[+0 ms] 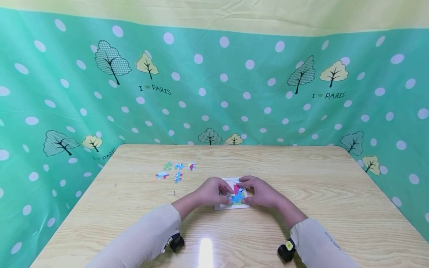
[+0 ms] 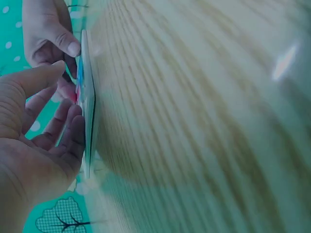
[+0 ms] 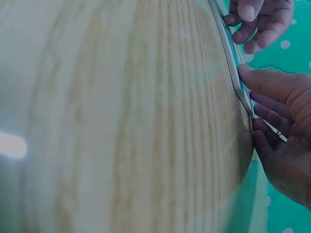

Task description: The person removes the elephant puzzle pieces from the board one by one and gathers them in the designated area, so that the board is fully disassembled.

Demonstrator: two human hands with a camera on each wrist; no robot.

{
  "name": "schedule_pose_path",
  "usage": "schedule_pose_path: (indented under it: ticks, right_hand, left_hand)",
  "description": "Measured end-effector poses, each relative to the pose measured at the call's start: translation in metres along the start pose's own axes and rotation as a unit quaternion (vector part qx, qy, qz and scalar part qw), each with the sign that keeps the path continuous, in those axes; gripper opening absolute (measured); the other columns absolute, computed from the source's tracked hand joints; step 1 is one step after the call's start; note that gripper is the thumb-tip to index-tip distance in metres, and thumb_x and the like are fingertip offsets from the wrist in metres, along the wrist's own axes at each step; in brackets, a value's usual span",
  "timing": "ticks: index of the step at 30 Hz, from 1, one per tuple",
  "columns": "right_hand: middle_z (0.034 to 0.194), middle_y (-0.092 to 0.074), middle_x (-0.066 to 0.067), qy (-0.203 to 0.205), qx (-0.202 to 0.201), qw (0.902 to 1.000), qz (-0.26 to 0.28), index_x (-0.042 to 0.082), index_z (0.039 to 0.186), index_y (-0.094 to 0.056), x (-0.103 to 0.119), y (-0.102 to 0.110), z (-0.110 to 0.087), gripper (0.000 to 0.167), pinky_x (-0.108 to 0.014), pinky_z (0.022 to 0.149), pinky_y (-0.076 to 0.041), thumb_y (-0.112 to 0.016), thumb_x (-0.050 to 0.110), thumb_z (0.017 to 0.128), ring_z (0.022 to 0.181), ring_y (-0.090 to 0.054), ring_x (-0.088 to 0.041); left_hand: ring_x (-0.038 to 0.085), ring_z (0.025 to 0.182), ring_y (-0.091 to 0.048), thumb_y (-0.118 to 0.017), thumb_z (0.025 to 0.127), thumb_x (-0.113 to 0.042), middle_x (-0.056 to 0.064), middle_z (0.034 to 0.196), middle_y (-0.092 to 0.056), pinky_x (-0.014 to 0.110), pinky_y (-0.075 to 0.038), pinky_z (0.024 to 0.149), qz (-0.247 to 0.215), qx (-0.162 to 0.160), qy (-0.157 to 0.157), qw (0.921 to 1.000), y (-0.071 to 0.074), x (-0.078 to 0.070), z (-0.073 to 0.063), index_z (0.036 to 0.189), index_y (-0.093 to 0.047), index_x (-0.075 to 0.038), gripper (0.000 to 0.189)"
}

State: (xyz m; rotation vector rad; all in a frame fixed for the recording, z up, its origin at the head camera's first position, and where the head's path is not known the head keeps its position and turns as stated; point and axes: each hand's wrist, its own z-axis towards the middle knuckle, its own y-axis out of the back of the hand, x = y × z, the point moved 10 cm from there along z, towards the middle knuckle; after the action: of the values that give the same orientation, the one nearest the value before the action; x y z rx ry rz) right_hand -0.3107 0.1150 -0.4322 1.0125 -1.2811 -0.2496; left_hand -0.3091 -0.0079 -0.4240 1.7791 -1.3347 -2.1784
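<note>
A white-rimmed jigsaw tray [image 1: 231, 207] lies on the table between both hands, partly filled with joined blue, green and red puzzle pieces [image 1: 238, 197]. My left hand [image 1: 212, 191] is over the tray's left side; in the left wrist view its thumb is extended above loosely bent fingers [image 2: 53, 128], with nothing between them. At the right side, my right hand [image 1: 261, 191] touches the puzzle, thumb near the lower right corner and forefinger by the red piece [image 1: 236, 189]. In the right wrist view that thumb [image 3: 262, 80] presses on the tray's top near the edge.
Several loose jigsaw pieces, among them a green one [image 1: 168, 166] and a blue one [image 1: 178, 177], lie on the wooden table [image 1: 301, 167] to the far left of the tray. A tiny object [image 1: 174, 193] lies nearer. A green dotted curtain [image 1: 214, 89] hangs behind.
</note>
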Motion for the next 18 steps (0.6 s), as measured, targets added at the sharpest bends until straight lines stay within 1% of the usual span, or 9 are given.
schedule_pose_path:
  ticks: [5, 8, 13, 18]
  right_hand:
    - [0.142, -0.049, -0.01, -0.006, 0.001, 1.0, 0.004, 0.007, 0.128, -0.064, -0.0005, 0.0012, -0.0008, 0.049, -0.052, 0.111, -0.03, -0.08, 0.012, 0.082, 0.136, -0.037, -0.035]
    - [0.142, -0.05, -0.009, -0.011, -0.002, 0.9999, 0.007, 0.007, 0.128, -0.065, -0.0006, 0.0026, -0.0009, 0.049, -0.053, 0.11, -0.03, -0.08, 0.012, 0.081, 0.136, -0.037, -0.036]
    - [0.141, -0.05, -0.01, -0.013, 0.001, 0.9999, 0.009, 0.007, 0.127, -0.065, -0.0004, 0.0017, 0.0004, 0.048, -0.054, 0.11, -0.029, -0.08, 0.013, 0.081, 0.136, -0.037, -0.037]
    - [0.141, -0.05, -0.009, -0.015, -0.003, 0.9998, 0.012, 0.007, 0.124, -0.067, -0.0007, 0.0017, 0.001, 0.046, -0.054, 0.111, -0.028, -0.081, 0.013, 0.08, 0.136, -0.037, -0.036]
  left_hand:
    - [0.009, 0.081, -0.058, -0.085, 0.075, -0.013, -0.004, 0.089, -0.066, 0.022, -0.05, 0.074, 0.056, 0.004, -0.004, 0.9984, -0.0019, -0.0003, 0.0016, 0.101, -0.076, -0.008, 0.028]
    - [0.008, 0.079, -0.056, -0.086, 0.075, -0.014, -0.004, 0.091, -0.063, 0.021, -0.049, 0.071, 0.075, 0.004, -0.006, 0.9972, -0.0015, -0.0003, 0.001, 0.101, -0.075, -0.005, 0.03]
    - [0.008, 0.076, -0.053, -0.085, 0.076, -0.013, -0.003, 0.091, -0.06, 0.02, -0.048, 0.068, 0.084, 0.011, -0.015, 0.9963, -0.0025, -0.0021, -0.0011, 0.096, -0.077, -0.004, 0.023]
    - [0.008, 0.076, -0.052, -0.084, 0.077, -0.013, -0.005, 0.088, -0.057, 0.02, -0.047, 0.068, 0.084, 0.013, -0.011, 0.9963, -0.0042, -0.0007, -0.0014, 0.093, -0.077, -0.007, 0.018]
